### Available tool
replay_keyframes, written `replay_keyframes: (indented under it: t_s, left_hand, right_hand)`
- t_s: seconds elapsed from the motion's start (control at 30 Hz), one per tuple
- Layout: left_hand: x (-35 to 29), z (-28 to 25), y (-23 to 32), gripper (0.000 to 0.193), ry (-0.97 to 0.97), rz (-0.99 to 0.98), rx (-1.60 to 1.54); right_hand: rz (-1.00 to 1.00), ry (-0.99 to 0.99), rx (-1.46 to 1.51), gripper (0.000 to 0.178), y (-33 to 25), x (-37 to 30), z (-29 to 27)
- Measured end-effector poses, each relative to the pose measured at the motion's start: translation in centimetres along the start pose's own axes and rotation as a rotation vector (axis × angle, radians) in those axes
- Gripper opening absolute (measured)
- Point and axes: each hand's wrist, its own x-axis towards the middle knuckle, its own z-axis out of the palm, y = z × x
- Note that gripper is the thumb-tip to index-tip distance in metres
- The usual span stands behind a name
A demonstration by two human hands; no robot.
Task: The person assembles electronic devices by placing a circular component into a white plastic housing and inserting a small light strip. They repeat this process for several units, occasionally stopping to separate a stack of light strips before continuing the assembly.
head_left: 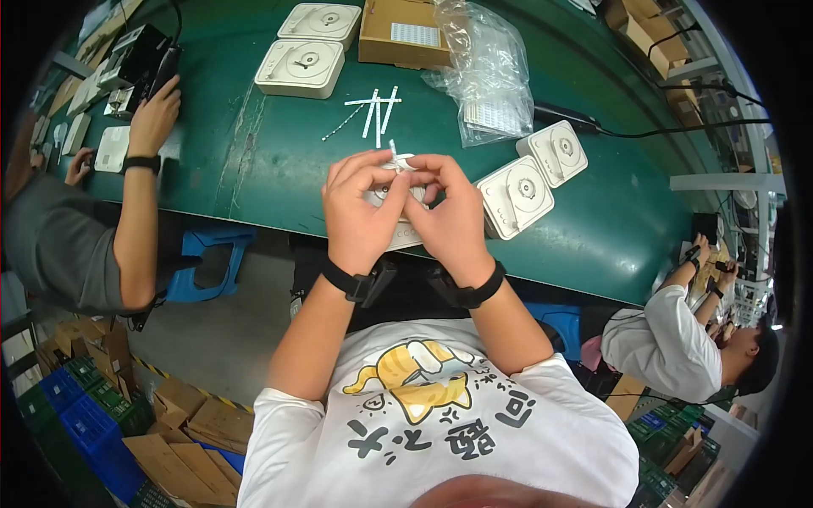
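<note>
Green tabletop [292, 169] extends left of hands [362, 207] near its front edge [275, 228].

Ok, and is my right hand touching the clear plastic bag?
No, your right hand meets your left hand at a small white piece, while the clear plastic bag lies apart, farther back on the green table.

The long, dark-green worktop [610, 229] has a smooth, semi-glossy surface (pale scuffs [244, 127] dull one stretch of it); the off-white, rounded-square plastic devices [518, 201] look smooth and matt, the crumpled clear plastic bag [491, 51] shiny, the thin white strips [378, 127] paper-like, the open tan cardboard box [398, 57] matt.
</note>
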Motion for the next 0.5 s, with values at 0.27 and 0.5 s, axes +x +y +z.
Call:
replay_keyframes:
  t_s: [0.27, 0.5]
  left_hand:
    - [2.3, -2.9, -2.1, 0.011, -0.048, 0.046, -0.12]
    - [1.9, -6.1, -1.2, 0.012, -0.207, 0.001, -0.012]
  right_hand:
    - [-0.066, 0.026, 0.026, 0.041, 0.0, 0.3, 0.3]
    - [-0.443, -0.095, -0.365, 0.048, 0.0, -0.3, -1.3]
